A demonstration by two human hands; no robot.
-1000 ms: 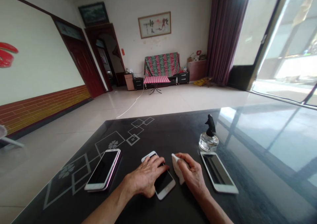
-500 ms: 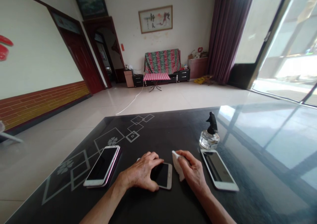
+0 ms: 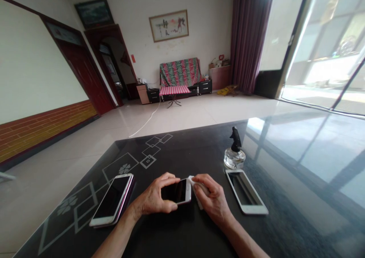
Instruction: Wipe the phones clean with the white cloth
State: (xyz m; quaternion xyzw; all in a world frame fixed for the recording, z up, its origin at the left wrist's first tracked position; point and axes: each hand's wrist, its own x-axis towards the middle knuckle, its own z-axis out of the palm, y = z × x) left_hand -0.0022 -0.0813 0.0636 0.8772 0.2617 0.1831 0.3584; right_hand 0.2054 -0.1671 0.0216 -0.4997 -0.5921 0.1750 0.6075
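My left hand (image 3: 155, 197) grips a smartphone (image 3: 178, 191) by its long edges, thumb on the near side and fingers on the far side. The phone has a dark screen and a light frame, and its right end seems slightly raised off the table. My right hand (image 3: 209, 197) is closed on a folded white cloth (image 3: 198, 197), which is at the phone's right end. A white smartphone (image 3: 247, 193) lies flat to the right of my right hand. To the left of my left hand lies a stack of phones (image 3: 112, 199), a white one on top.
A clear spray bottle (image 3: 234, 157) with a black trigger head stands behind the right-hand phone. The glossy black table (image 3: 196, 144) has printed squares at left. Beyond it are a small checked table (image 3: 174, 91) and a window (image 3: 313, 60) at right.
My left hand has taken hold of the phone's edges and lifted it a little. My right hand has brought the cloth left to the phone's end. The view has shifted slightly right.
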